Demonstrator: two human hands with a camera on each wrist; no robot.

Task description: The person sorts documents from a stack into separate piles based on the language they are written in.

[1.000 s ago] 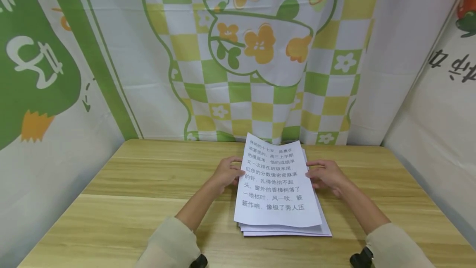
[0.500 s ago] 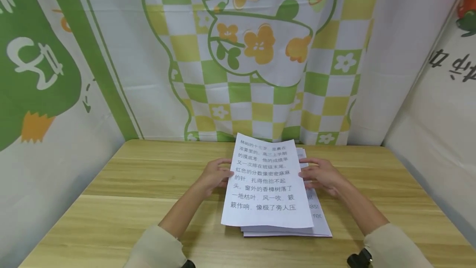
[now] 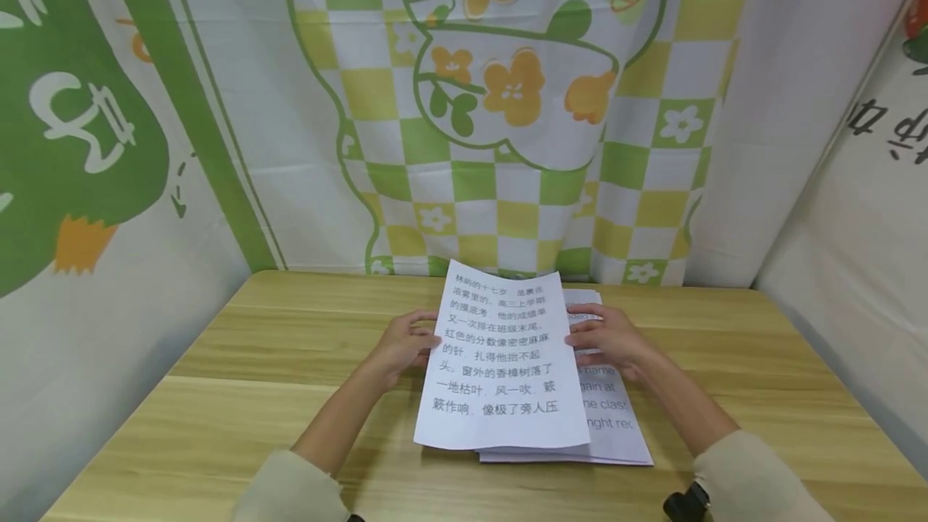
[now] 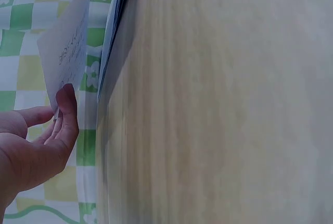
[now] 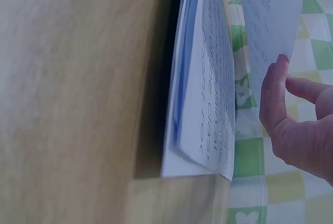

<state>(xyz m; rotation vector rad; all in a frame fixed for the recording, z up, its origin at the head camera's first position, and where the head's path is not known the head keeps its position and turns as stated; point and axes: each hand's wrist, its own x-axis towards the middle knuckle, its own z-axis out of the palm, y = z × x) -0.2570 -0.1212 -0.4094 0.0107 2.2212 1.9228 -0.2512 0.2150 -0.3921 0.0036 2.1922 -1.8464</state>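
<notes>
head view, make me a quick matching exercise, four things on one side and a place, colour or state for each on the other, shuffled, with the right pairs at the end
Things
1. Chinese-printed sheet
2. paper stack
3. table
4. cloth

Descriptions
a. on the table, showing English print
b. green and yellow checks, behind the table
c. held at its side edges by the left hand and right hand
d. wood-grained, bearing the stack

Pairs: 1-c, 2-a, 3-d, 4-b

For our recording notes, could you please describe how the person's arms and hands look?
The left hand and right hand wear no visible gloves or rings. The left sleeve and right sleeve are plain pale beige, ending partway along the forearms. A black device sits near the right sleeve's edge; only a dark sliver shows by the left.
</notes>
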